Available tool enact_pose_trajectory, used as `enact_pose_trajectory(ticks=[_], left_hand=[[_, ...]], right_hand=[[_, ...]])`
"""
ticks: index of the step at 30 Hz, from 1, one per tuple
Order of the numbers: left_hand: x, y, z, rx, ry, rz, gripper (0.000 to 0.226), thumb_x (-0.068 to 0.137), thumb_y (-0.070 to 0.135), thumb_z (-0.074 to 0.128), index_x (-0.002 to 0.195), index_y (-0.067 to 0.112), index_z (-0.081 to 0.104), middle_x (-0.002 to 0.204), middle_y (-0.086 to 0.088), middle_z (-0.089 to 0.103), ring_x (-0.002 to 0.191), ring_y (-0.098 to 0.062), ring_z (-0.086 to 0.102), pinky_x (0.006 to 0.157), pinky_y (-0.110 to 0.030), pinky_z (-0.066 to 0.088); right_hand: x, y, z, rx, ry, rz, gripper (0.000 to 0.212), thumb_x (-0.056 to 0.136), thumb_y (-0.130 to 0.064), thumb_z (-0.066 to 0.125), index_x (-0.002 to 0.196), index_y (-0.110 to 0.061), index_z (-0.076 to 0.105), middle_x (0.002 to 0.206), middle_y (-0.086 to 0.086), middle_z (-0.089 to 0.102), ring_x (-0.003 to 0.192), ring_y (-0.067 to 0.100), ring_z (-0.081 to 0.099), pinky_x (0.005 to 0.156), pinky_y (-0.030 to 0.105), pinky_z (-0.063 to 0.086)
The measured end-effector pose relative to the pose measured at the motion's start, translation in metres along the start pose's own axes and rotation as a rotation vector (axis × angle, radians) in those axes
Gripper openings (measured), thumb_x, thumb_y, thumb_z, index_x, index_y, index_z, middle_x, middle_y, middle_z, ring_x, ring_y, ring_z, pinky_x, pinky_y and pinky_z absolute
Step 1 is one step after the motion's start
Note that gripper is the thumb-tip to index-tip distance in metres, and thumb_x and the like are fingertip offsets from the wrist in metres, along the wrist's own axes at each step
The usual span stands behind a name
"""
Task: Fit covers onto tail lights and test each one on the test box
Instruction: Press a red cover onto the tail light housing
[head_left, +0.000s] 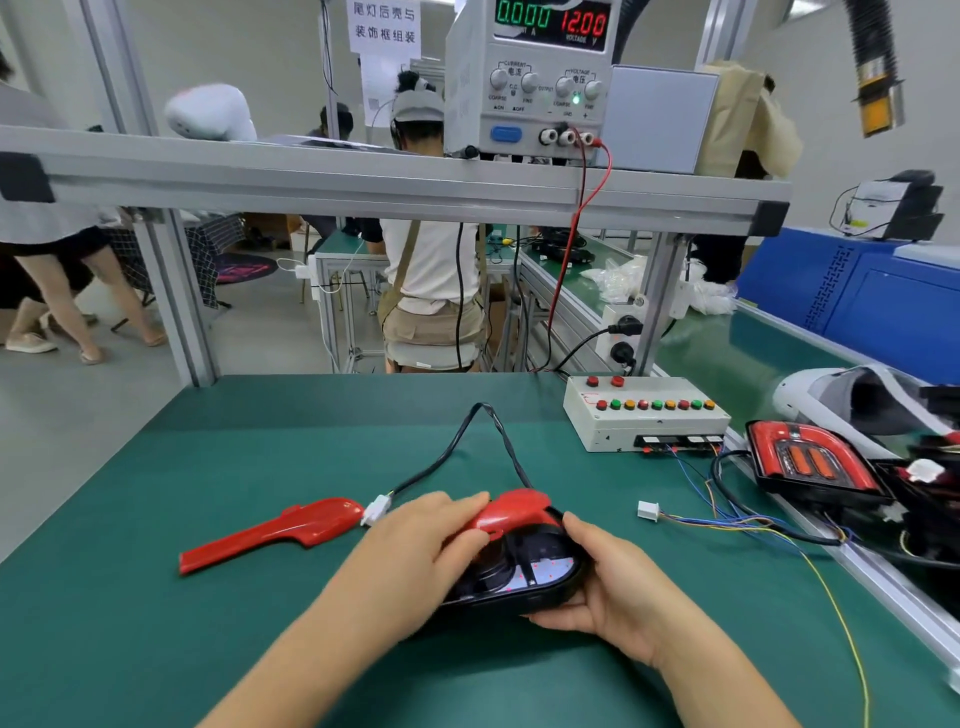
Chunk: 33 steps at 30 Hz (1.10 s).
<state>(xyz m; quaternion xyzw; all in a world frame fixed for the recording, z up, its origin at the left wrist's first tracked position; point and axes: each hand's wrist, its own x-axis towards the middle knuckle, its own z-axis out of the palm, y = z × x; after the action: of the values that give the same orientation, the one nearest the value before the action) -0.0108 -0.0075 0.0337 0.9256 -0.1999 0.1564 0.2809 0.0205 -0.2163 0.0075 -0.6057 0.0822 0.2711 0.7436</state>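
Observation:
A black tail light (535, 577) lies on the green mat (208, 467) near the front middle. My right hand (608, 587) grips its right end from below and the side. My left hand (426, 545) presses a red cover (514, 512) onto the light's upper edge, fingers laid over the cover. The light's black cable (467, 441) loops away toward the back and ends in a white plug (378, 509). A second red cover (275, 530) lies loose on the mat to the left. The white test box (644, 413), with a row of coloured buttons, stands at the back right.
A loose white connector (648, 511) on thin coloured wires trails from the test box across the mat. Another tail light (810, 462) with a red lens sits at the right among cables. A power supply (540, 78) showing 12.00 stands on the shelf above. People work behind.

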Motion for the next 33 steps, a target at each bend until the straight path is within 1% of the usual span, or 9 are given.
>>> enact_pose_trajectory(ticks=[5,7,10,14,17,20,28,31,33], left_hand=[[-0.006,0.016,0.009,0.098,0.027,0.082,0.043,0.096,0.042,0.046,0.138,0.031,0.047,0.113,0.008,0.053,0.108,-0.01,0.044,0.093,-0.015,0.029],[-0.01,0.02,0.01,0.168,0.032,0.109,0.039,0.092,0.041,0.053,0.129,0.029,0.058,0.104,0.009,0.059,0.1,-0.011,0.054,0.087,-0.016,0.039],[-0.015,0.026,0.01,0.263,0.065,0.172,0.037,0.076,0.045,0.059,0.103,0.025,0.074,0.077,0.013,0.062,0.07,-0.009,0.062,0.062,-0.016,0.049],[-0.019,0.022,0.012,0.279,0.081,0.221,0.038,0.072,0.047,0.061,0.101,0.027,0.075,0.072,0.014,0.057,0.065,-0.004,0.054,0.061,-0.015,0.043],[-0.021,0.024,0.012,0.324,0.086,0.225,0.04,0.081,0.048,0.045,0.1,0.029,0.074,0.072,0.014,0.055,0.064,-0.004,0.053,0.058,-0.015,0.044],[-0.021,0.027,0.015,0.376,0.102,0.247,0.04,0.084,0.042,0.04,0.096,0.026,0.075,0.068,0.01,0.054,0.059,-0.009,0.054,0.055,-0.019,0.044],[-0.022,0.032,0.017,0.305,0.118,0.163,0.038,0.082,0.043,0.043,0.088,0.027,0.077,0.063,0.01,0.053,0.056,-0.01,0.054,0.051,-0.019,0.045],[-0.021,0.035,0.016,0.283,0.079,0.156,0.027,0.078,0.045,0.056,0.084,0.029,0.077,0.06,0.01,0.05,0.055,-0.009,0.053,0.047,-0.017,0.044],[-0.02,0.034,0.016,0.295,0.083,0.176,0.027,0.078,0.045,0.056,0.083,0.029,0.077,0.06,0.011,0.049,0.054,-0.008,0.052,0.05,-0.017,0.042]], right_hand=[[0.002,0.0,0.001,0.07,0.019,0.012,0.046,0.102,-0.044,0.033,0.112,-0.011,0.063,0.098,0.017,0.074,0.082,0.032,0.073,0.059,0.039,0.058],[0.003,0.0,0.0,0.072,0.018,0.013,0.049,0.101,-0.047,0.032,0.113,-0.011,0.062,0.099,0.017,0.074,0.084,0.032,0.073,0.061,0.04,0.058],[0.003,0.001,0.0,0.063,0.027,0.004,0.049,0.101,-0.047,0.035,0.113,-0.009,0.063,0.097,0.018,0.074,0.082,0.032,0.073,0.063,0.043,0.058],[0.003,0.002,0.0,0.048,0.044,-0.013,0.044,0.101,-0.044,0.039,0.114,-0.009,0.062,0.096,0.019,0.074,0.08,0.032,0.073,0.058,0.041,0.057],[0.002,0.003,0.0,0.048,0.053,-0.026,0.039,0.101,-0.041,0.04,0.117,-0.011,0.06,0.098,0.018,0.074,0.082,0.033,0.073,0.059,0.041,0.057],[0.001,0.003,0.001,0.054,0.048,-0.037,0.035,0.102,-0.038,0.041,0.116,-0.013,0.06,0.096,0.015,0.074,0.08,0.03,0.073,0.059,0.041,0.057],[-0.001,0.002,0.001,0.032,0.027,-0.055,0.032,0.102,-0.036,0.041,0.115,-0.014,0.06,0.096,0.014,0.074,0.08,0.03,0.073,0.059,0.041,0.057],[-0.001,0.003,0.001,0.029,0.015,-0.054,0.032,0.102,-0.036,0.041,0.117,-0.014,0.06,0.098,0.015,0.074,0.081,0.031,0.073,0.06,0.041,0.058],[-0.001,0.003,0.0,0.033,0.002,-0.051,0.033,0.102,-0.036,0.041,0.117,-0.014,0.06,0.099,0.015,0.074,0.081,0.031,0.072,0.061,0.042,0.058]])
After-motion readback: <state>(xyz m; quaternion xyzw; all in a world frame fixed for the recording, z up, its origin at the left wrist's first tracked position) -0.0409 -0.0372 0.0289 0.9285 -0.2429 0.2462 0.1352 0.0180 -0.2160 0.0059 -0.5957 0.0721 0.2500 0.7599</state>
